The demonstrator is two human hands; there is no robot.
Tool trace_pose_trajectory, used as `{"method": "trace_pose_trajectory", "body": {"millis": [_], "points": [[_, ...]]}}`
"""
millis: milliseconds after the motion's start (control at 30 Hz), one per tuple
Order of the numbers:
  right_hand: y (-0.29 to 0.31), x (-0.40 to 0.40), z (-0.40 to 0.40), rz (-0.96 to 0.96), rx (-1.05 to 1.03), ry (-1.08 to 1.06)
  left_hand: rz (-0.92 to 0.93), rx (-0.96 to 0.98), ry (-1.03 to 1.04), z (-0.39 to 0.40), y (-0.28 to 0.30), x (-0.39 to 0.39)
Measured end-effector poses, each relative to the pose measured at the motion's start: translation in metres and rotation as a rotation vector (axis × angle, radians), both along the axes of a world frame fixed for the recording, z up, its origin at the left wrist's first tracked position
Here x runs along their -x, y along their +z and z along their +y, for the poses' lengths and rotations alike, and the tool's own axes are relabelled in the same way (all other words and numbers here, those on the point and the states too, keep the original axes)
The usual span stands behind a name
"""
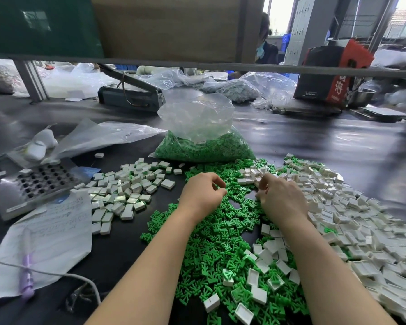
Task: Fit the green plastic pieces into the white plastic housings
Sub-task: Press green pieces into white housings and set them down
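Two hands: left hand (203, 195) with fingers curled, contents unclear; right hand (280, 199) likewise.
Green pieces (211, 249): uncountable heap under both hands.
White housings (352, 214): heap right of green pieces.
Bag (202, 137): one, behind green pieces.

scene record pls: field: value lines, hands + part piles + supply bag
left hand: fingers curled, over loose green plastic pieces; hold unclear
right hand: fingers curled at edge of empty white plastic housings pile; hold unclear
left pile: white rectangular housings, closed side up, grouped apart
supply: clear plastic bag of green pieces, open top
surface: black table
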State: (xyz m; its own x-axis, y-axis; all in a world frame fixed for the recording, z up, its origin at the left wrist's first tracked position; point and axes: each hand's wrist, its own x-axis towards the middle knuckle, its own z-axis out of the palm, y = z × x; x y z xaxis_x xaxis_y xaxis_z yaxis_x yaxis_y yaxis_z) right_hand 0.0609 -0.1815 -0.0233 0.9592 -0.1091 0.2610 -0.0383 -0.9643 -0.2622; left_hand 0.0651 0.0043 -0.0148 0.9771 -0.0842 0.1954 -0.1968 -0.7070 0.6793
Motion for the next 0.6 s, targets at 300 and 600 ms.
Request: {"method": "trace_pose_trajectory", "body": {"millis": [300,600], "points": [[0.017,0.005,0.014,-0.11,-0.819,0.393,0.098,0.512,-0.149,-0.008,0.006,0.002],[0.005,0.001,0.015,0.194,-0.215,0.431,0.04,0.691,-0.153,-0.002,0.008,0.002]]}}
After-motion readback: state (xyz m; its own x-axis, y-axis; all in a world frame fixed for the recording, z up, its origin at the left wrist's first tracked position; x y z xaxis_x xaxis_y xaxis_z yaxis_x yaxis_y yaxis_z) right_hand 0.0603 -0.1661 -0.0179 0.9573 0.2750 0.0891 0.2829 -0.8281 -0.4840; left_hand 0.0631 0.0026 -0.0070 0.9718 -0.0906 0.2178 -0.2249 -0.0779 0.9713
